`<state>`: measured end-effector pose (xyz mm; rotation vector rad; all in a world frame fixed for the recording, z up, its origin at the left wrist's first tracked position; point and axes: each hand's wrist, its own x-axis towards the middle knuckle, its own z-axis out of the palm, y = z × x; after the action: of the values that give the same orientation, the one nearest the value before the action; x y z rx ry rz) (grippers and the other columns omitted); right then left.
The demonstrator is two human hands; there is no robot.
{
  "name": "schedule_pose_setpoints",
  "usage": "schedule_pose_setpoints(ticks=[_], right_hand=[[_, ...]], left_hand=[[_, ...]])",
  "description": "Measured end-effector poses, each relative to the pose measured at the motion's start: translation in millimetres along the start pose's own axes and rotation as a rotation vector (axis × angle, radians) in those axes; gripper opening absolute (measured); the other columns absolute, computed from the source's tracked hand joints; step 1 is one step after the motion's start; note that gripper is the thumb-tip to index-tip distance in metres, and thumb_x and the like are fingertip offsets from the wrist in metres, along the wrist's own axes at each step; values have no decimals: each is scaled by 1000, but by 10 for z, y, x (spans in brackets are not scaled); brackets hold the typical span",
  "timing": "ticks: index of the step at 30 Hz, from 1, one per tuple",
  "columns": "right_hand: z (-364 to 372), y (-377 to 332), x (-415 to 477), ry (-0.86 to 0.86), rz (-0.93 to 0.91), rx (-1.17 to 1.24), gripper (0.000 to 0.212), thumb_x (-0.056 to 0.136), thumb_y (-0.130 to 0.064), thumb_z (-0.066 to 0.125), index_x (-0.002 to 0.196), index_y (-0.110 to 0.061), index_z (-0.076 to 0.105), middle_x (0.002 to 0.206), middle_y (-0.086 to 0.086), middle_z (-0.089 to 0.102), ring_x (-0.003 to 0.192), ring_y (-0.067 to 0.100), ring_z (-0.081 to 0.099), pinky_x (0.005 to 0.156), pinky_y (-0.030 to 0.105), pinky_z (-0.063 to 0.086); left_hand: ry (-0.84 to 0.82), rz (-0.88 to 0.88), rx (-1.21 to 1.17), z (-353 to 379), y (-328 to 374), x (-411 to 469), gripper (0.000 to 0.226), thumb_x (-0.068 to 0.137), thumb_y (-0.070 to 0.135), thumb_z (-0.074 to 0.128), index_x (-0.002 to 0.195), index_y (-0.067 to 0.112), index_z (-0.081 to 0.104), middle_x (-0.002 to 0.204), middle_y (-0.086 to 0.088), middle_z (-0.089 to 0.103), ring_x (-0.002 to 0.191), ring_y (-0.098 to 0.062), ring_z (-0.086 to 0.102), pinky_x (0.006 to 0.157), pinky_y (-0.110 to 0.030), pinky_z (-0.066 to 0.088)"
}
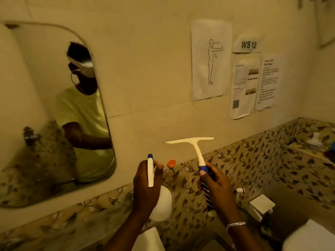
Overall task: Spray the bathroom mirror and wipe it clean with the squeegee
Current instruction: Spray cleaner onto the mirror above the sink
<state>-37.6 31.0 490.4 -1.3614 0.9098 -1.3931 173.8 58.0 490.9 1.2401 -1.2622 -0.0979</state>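
Note:
The rounded wall mirror [36,98] hangs at the left and reflects a person in a pale shirt. My left hand [145,185] is wrapped around a white spray bottle [161,205] with a white and blue trigger head, held upright to the right of the mirror's lower corner. My right hand [217,189] grips the blue striped handle of a white squeegee [192,142], whose blade points up in front of the bare wall. Neither tool touches the mirror.
Leaf-patterned tiles [253,160] cover the lower wall and a ledge. Paper sheets [210,58] and a "WS 12" sign [248,44] are taped to the wall at right. An orange item [171,163] sits at the tile edge. White fittings [261,205] lie below right.

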Motion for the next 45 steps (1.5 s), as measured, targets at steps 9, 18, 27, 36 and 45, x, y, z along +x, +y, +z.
schedule_pose_setpoints(ticks=[9, 18, 27, 36, 45], right_hand=[[769, -718, -69, -158, -145, 210, 31, 102, -33, 59, 131, -42, 64, 86, 16, 70, 58, 24, 63, 48, 32, 53], [1434, -1073, -217, -271, -101, 344, 27, 99, -30, 59, 118, -15, 70, 87, 13, 72, 51, 19, 53, 41, 26, 41], [1972, -1364, -442, -356, -165, 373, 25, 104, -31, 53, 115, -15, 68, 80, 7, 69, 50, 19, 55, 41, 28, 45], [2279, -1464, -593, -380, -202, 425, 31, 93, -42, 58, 106, -18, 71, 77, 9, 67, 48, 19, 52, 39, 28, 44], [2361, -1517, -600, -362, -224, 444, 35, 92, -42, 59, 110, -13, 69, 78, 9, 67, 47, 19, 51, 39, 27, 43]], left_hand=[[265, 92, 20, -938, 361, 473, 49, 90, 73, 49, 100, 27, 62, 81, 8, 66, 77, -8, 66, 66, -27, 56], [444, 149, 26, -1787, 779, 753, 29, 92, 53, 57, 101, 27, 65, 83, 13, 68, 83, 2, 67, 70, -8, 53], [622, 158, 138, -2601, 1084, 1004, 29, 98, 33, 64, 109, 8, 73, 90, -6, 74, 83, -15, 69, 74, -30, 60], [703, 156, 216, -3160, 1260, 1255, 15, 98, 38, 62, 92, 24, 64, 78, 4, 67, 67, -5, 64, 59, -18, 50], [649, 94, 259, -3343, 1162, 1337, 15, 96, 36, 66, 86, 25, 66, 66, 17, 60, 63, -2, 63, 57, -21, 52]])
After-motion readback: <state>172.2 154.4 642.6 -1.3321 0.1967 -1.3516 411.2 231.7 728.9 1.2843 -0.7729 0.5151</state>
